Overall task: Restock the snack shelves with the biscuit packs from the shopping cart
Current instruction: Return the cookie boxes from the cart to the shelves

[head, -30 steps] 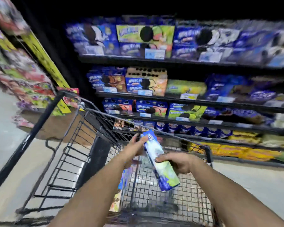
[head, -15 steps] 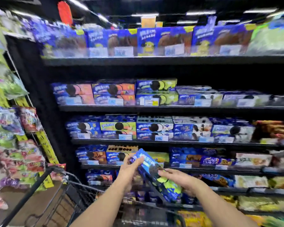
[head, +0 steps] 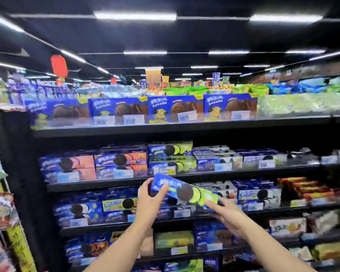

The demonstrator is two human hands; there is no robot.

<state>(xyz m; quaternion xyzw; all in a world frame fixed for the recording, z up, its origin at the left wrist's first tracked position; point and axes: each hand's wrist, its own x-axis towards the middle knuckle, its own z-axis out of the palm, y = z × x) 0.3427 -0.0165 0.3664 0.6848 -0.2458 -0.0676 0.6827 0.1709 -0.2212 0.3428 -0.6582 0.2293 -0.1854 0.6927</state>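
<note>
Blue-and-green biscuit pack [head: 186, 193] held tilted before the shelves [head: 165, 175]. Left hand [head: 148, 195] grips its upper end; right hand [head: 222, 212] grips its lower end.

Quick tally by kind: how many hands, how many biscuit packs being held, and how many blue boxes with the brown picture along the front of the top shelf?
Hands: 2, left hand and right hand
Held biscuit pack: 1
Blue boxes: 4
Total: 7

Price tags [head: 186, 116] unreadable, biscuit pack [head: 186, 193] lettering blurred, forearms [head: 122, 250] cut by bottom edge

Bare forearms [head: 126, 244], bare L grip [head: 148, 196], bare R grip [head: 227, 215]
</note>
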